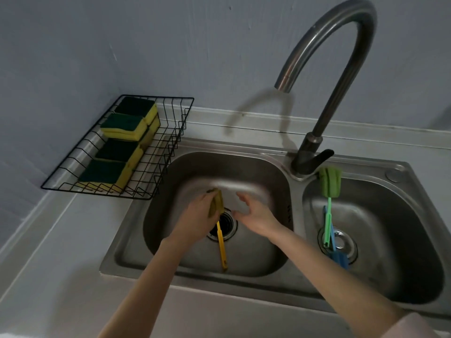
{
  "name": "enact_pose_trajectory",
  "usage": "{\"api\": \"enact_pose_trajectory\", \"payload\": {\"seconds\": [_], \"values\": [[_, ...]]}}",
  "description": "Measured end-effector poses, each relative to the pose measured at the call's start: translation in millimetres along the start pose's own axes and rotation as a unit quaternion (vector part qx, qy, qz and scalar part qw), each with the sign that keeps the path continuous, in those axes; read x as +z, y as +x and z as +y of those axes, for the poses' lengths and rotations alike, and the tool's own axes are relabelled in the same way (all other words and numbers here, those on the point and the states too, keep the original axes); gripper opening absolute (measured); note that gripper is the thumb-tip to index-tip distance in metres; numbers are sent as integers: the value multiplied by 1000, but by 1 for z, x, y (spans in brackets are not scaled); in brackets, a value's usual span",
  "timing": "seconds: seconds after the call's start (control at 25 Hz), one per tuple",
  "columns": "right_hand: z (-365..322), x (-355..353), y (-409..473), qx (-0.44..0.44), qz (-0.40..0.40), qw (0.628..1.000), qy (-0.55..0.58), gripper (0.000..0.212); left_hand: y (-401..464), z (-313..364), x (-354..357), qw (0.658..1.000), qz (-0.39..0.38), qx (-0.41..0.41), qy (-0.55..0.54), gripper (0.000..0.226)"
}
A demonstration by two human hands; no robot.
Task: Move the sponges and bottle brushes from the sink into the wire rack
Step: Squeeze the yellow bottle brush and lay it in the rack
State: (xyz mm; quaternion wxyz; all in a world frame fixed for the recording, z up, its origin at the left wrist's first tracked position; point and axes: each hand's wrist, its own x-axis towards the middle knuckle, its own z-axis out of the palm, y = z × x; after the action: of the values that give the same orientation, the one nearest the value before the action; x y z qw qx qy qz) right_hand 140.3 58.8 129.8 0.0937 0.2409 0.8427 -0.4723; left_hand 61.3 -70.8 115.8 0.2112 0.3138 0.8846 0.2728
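My left hand (196, 219) grips the sponge head of a yellow bottle brush (221, 242) over the left sink basin (258, 172); its handle slants down towards me across the drain. My right hand (256, 215) hovers beside it, fingers apart and holding nothing. A green bottle brush (329, 184) leans against the back rim of the right basin (395, 215), and a blue brush (340, 258) lies under it by the drain. The black wire rack (168, 147) on the counter to the left holds several yellow-and-green sponges (122, 125).
A tall curved steel faucet (341, 69) rises between the basins, its spout above the left one. The wall stands close behind the rack and sink. White counter (61, 240) runs along the left and front.
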Motion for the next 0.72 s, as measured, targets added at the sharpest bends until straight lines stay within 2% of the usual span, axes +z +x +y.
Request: {"api": "enact_pose_trajectory", "payload": {"seconds": [0.36,0.6,0.72], "values": [[36,41,51,121,-47,992,5,51,35,-46,48,992,-78,-88,-46,41],[55,67,83,202,-73,976,-22,43,65,-72,71,974,-179,-131,-37,47],[64,81,93,208,-93,974,-17,39,72,-79,80,965,-210,-147,-58,50]]}}
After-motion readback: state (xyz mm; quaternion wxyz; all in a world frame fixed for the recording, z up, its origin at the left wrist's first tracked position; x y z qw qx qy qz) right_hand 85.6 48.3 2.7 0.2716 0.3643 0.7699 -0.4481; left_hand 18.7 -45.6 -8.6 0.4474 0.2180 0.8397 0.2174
